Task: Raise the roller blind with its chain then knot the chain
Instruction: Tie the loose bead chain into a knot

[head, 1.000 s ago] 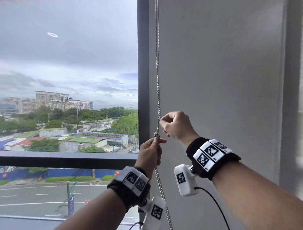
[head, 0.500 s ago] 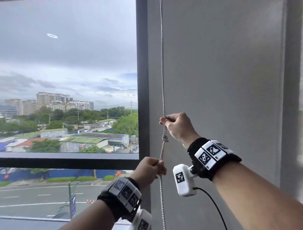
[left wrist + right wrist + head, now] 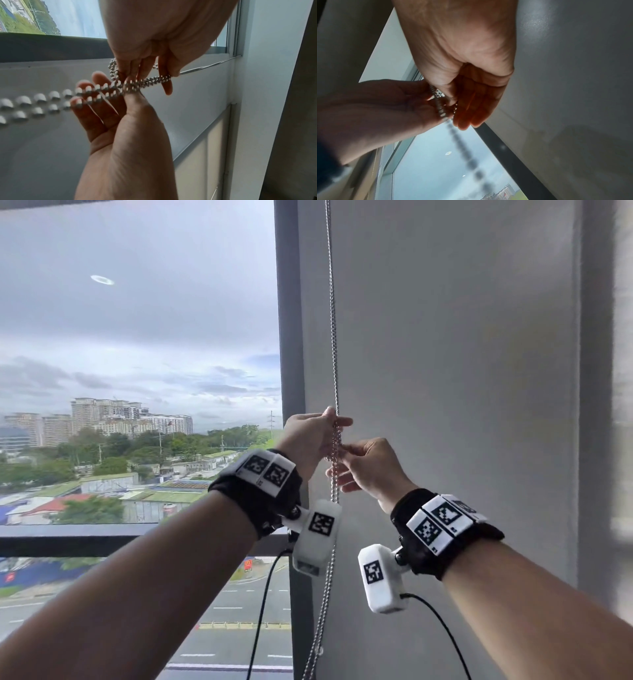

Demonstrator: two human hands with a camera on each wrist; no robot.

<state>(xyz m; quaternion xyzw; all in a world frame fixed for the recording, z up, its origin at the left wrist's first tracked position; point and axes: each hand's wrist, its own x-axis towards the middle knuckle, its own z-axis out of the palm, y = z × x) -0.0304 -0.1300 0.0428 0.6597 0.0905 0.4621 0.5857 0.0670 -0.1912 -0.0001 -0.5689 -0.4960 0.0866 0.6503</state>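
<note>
A silver ball chain (image 3: 333, 337) hangs doubled beside the dark window post. My left hand (image 3: 337, 421) pinches it from the window side, just above a bunched, twisted stretch (image 3: 334, 448). Directly below, my right hand (image 3: 342, 449) pinches that bunch between thumb and forefinger, its other fingers loosely spread. In the left wrist view the left hand (image 3: 145, 70) comes from the top and the right hand (image 3: 127, 94) from below, and a small loop (image 3: 112, 67) of chain (image 3: 154, 79) sticks out beside them. The right wrist view shows the right hand (image 3: 452, 104) and left hand (image 3: 402, 102) meeting on the chain (image 3: 440, 108).
The window glass (image 3: 137, 354) stands uncovered over a city view, with a dark sill bar (image 3: 68, 539) low down. A dark post (image 3: 291, 337) separates it from a flat grey panel (image 3: 445, 371) behind the hands. The chain's lower run (image 3: 320, 628) hangs slack near the left wrist camera.
My left hand, which had pulled down below the knot, has risen above the right hand and taken the chain there. The right hand has shifted slightly lower onto the bunched part.
</note>
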